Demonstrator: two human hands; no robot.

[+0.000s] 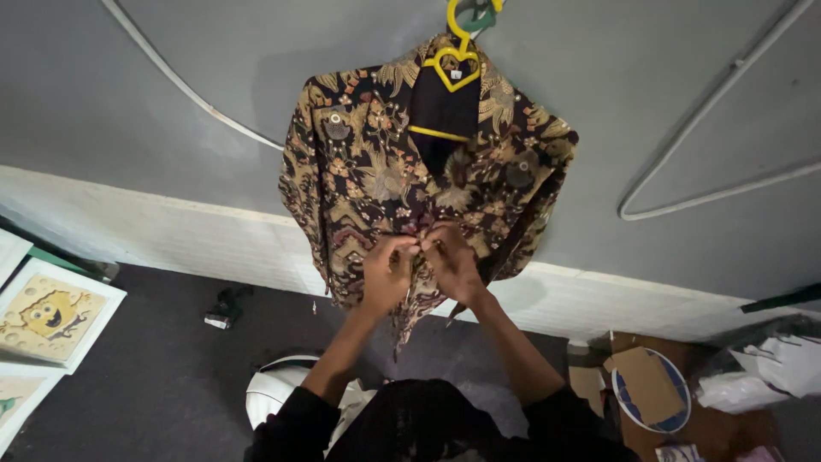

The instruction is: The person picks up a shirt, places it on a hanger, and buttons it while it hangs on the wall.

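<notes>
Against the grey wall, a dark batik shirt (402, 171) with gold and brown floral pattern hangs from a yellow plastic hanger (453, 73), its collar spread open so the dark lining shows; hanging this way leaves the front placket facing the person and both hands free to work it. The left hand (386, 272) and the right hand (451, 261) meet at the lower middle of the shirt front, each grip pinched on an edge of the fabric, thumbs and fingertips pressed together where the two front panels come close, apparently at a button, though the button itself is too small to make out. The hem below the hands hangs loose and parted. White cables (710, 192) loop across the wall to either side. On the dark floor (154, 376), at the left edge, framed cartoon pictures (51, 315) lie flat, and a small dark object (224, 308) sits near the skirting. Beside the person's left sleeve a white rounded thing (274, 389) shows only in part. At the right, an open cardboard box (727, 423) holds a round blue-rimmed item (652, 389) with a brown card piece over it, next to crumpled white wrapping (770, 368).
</notes>
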